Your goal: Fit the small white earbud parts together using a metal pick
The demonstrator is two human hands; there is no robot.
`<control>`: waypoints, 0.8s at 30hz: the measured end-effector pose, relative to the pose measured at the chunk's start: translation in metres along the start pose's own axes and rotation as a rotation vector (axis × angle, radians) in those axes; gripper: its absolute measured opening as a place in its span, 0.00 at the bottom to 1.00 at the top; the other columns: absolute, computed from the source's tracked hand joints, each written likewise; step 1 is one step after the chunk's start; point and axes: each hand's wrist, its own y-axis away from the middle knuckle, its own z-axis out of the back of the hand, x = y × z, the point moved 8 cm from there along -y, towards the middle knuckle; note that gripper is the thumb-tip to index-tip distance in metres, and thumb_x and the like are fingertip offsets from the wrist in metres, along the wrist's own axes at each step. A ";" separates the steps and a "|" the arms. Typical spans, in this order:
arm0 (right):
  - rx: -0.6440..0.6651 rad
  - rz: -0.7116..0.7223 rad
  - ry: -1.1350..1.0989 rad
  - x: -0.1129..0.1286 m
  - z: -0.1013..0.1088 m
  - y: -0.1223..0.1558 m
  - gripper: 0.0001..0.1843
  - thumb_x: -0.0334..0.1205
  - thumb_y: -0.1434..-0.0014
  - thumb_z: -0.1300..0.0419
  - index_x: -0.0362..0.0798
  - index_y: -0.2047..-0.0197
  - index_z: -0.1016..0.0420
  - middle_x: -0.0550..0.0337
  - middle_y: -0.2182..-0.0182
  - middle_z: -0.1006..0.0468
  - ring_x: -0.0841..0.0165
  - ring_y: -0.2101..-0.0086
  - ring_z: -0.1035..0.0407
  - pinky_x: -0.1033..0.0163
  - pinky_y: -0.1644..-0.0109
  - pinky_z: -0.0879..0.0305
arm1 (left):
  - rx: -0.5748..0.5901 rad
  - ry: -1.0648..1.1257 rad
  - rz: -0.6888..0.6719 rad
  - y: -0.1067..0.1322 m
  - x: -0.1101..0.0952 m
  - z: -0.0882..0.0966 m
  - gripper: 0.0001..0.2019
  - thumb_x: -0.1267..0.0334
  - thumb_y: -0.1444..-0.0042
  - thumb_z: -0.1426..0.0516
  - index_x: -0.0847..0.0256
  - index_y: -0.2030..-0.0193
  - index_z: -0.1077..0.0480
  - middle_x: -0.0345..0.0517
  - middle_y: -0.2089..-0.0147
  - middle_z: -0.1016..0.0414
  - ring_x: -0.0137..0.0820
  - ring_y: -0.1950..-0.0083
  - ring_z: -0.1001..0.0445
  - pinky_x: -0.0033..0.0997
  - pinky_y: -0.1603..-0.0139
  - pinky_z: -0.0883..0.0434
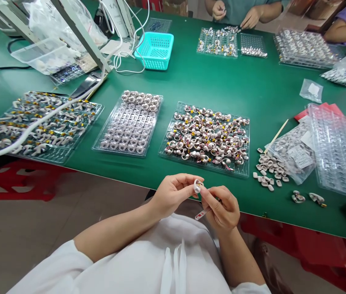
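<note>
Just over the table's near edge, my left hand pinches a small white ring-shaped part, which looks like a clip-on earbud shell with a bit of yellow in it. My right hand meets it from the other side, thumb and forefinger closed against the part. Out of the right palm sticks a flat pale strip with red marks. Straight ahead lies a clear tray heaped with similar curved parts. Right of it are loose beige oval caps and two separate curved pieces, one being a wired earbud part.
Left stand a tray of ring-shaped shells and a tray of yellow-tabbed parts, crossed by a white cable. A turquoise basket sits farther back. Empty clear trays lie right. Two co-workers sit opposite, one with hands over trays.
</note>
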 end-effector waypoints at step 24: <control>0.067 0.091 0.042 0.004 0.004 -0.014 0.20 0.29 0.39 0.40 0.53 0.45 0.29 0.57 0.67 0.23 0.68 0.71 0.30 0.61 0.69 0.31 | -0.055 -0.175 -0.041 0.000 0.000 0.003 0.14 0.59 0.52 0.31 0.66 0.62 0.20 0.48 0.66 0.17 0.35 0.64 0.19 0.32 0.60 0.20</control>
